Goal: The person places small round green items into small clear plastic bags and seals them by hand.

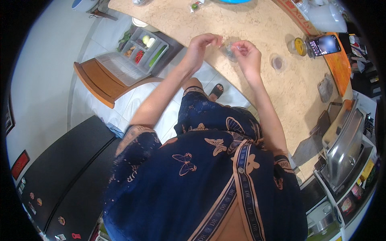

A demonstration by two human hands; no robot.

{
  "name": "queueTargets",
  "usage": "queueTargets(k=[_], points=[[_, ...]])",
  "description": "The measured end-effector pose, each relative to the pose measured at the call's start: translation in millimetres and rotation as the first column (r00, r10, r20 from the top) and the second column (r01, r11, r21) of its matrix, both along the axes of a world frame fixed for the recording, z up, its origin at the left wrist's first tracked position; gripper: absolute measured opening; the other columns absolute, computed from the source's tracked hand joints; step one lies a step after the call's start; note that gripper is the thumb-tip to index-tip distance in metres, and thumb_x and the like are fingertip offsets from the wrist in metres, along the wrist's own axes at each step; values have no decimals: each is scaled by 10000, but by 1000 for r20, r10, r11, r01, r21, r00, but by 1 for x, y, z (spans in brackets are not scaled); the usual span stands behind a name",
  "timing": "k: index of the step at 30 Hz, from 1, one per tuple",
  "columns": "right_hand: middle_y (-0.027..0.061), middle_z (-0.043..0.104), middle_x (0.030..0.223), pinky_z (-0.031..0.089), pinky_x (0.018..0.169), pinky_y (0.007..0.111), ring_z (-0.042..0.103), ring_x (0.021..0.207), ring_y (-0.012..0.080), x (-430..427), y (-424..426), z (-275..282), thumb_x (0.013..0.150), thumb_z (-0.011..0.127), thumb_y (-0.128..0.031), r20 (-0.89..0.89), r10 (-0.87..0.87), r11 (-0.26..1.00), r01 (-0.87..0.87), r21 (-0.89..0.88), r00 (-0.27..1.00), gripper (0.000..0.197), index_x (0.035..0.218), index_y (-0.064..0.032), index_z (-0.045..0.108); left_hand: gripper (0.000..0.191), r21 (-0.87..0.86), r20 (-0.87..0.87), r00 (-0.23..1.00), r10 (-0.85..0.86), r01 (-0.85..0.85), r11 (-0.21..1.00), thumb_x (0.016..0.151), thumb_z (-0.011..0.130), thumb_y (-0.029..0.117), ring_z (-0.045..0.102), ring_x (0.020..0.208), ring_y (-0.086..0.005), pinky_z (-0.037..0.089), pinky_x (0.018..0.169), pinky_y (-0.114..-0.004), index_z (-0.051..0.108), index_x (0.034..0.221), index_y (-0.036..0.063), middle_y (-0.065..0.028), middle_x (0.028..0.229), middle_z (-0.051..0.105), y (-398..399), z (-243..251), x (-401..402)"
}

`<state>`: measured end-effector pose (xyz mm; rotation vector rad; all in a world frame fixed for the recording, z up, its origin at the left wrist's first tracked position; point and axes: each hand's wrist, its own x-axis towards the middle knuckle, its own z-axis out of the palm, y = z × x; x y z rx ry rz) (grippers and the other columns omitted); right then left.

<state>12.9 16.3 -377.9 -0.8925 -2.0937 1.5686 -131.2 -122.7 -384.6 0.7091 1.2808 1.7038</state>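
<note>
Both hands are raised over the marbled tabletop (271, 27), near its front edge. Between them is a small clear plastic bag (229, 51) with something dark or greenish inside. My right hand (248, 51) pinches the bag's right side between thumb and curled fingers. My left hand (205, 42) has its fingers bent at the bag's upper left; whether they hold a part of it is not clear. To the right of my right hand, a small round clear cup (277, 63) stands on the table. Beyond it is a jar with a yellow top or contents (299, 47).
A phone (325, 45) leans at the right on a stand. A divided plastic box of vegetables (144, 49) and a wooden chair (99, 81) are at the left. A blue basin (235, 1) and a cardboard box (297, 16) stand at the far side. Metal trays (346, 144) stand right.
</note>
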Motion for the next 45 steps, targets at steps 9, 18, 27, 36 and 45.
queueTargets(k=[9,18,27,36,45], points=[[76,655,770,504,618,284,607,667,117,7,-6,6,837,689,-27,-10,60,918,-52,393,998,53,873,-3,657,346,-18,-660,659,361,-493,870,889,587,101,441,1344,-315,200,1150,-540,698,1201,204,-49,1030,727,61,-23,36],[63,660,817,515,669,240,633,745,104,7,26,-2,846,695,-15,9,-77,954,76,-291,997,116,875,-18,582,443,47,-947,296,126,-260,964,783,728,337,528,1059,-209,332,909,-412,686,1188,164,28,1067,687,32,-5,52],[78,604,950,514,751,358,607,886,268,24,34,38,767,682,-25,228,456,390,-423,818,861,249,1007,-81,640,394,78,-842,517,155,-168,983,772,727,140,563,931,-243,440,861,-361,684,1154,55,-44,1024,683,40,-16,40],[83,591,987,495,818,407,577,981,292,27,48,43,652,743,-62,226,432,196,-335,922,873,240,847,-44,603,252,100,-757,631,170,-145,984,776,721,90,572,843,-250,490,788,-340,719,1028,87,-60,936,675,46,-20,41],[52,613,936,496,799,312,596,905,131,50,23,1,870,530,28,-349,-44,797,-177,-577,936,124,888,-9,647,204,17,-606,785,126,-146,989,827,712,77,554,875,-193,489,703,-291,720,1031,85,-53,903,627,42,-17,47]])
